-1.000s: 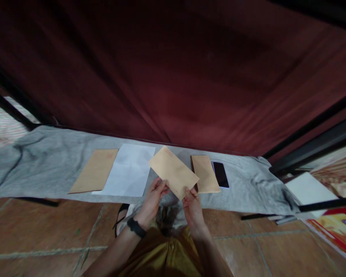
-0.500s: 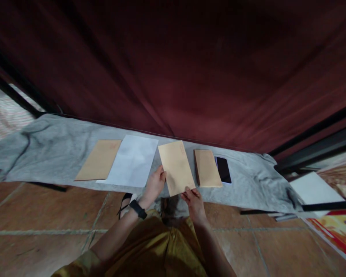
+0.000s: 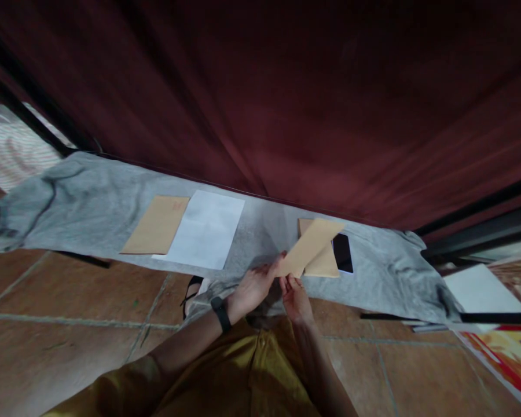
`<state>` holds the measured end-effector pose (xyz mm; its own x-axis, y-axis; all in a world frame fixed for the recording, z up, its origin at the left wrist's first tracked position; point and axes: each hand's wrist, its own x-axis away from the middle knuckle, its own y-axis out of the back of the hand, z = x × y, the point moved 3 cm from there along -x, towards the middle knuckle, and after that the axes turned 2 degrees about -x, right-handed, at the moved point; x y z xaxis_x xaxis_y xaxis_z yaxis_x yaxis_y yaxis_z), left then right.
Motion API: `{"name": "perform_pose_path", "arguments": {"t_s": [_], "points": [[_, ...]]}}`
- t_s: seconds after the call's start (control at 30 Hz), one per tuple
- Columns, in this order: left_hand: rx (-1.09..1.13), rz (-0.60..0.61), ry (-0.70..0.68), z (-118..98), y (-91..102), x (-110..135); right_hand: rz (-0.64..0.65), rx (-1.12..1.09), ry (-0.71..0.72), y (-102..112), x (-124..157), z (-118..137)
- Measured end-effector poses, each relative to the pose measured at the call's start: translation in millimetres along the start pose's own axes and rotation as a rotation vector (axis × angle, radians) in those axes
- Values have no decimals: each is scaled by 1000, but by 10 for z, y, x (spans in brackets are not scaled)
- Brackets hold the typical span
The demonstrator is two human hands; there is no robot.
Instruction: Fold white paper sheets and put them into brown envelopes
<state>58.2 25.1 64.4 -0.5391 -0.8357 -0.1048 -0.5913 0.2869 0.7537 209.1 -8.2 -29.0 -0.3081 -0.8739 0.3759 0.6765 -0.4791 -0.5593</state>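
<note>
Both hands pinch the near end of a brown envelope (image 3: pixel 310 247) held tilted in the air, its far end up and to the right. My left hand (image 3: pixel 254 288), with a black band on the wrist, grips its lower left edge. My right hand (image 3: pixel 294 295) grips it from below. The envelope hangs over a small stack of brown envelopes (image 3: pixel 323 263) lying on a grey cloth (image 3: pixel 91 202). A dark phone (image 3: pixel 342 253) lies just right of that stack.
A white sheet of paper (image 3: pixel 206 230) and another brown envelope (image 3: pixel 157 225) lie on the cloth to the left. A dark red curtain (image 3: pixel 260 98) hangs behind. Tiled floor lies below, with white and coloured sheets (image 3: pixel 481 289) at the right and black bars near them.
The held envelope has swung from lying upright between paper and stack to a tilt over the stack at the right. Both hands have come together at its near end.
</note>
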Motion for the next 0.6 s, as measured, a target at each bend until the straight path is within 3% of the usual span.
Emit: {"name": "perform_pose_path", "arguments": {"t_s": [0.1, 0.3, 0.43, 0.6], "points": [[-206, 61, -149, -137, 82, 13, 51, -1, 11, -12, 4, 43], [-493, 75, -323, -267, 149, 68, 88, 15, 8, 17, 34, 73], [-555, 77, -404, -311, 190, 95, 84, 36, 19, 54, 50, 74], [-514, 58, -395, -330, 219, 95, 69, 7, 6, 56, 68, 97]]}}
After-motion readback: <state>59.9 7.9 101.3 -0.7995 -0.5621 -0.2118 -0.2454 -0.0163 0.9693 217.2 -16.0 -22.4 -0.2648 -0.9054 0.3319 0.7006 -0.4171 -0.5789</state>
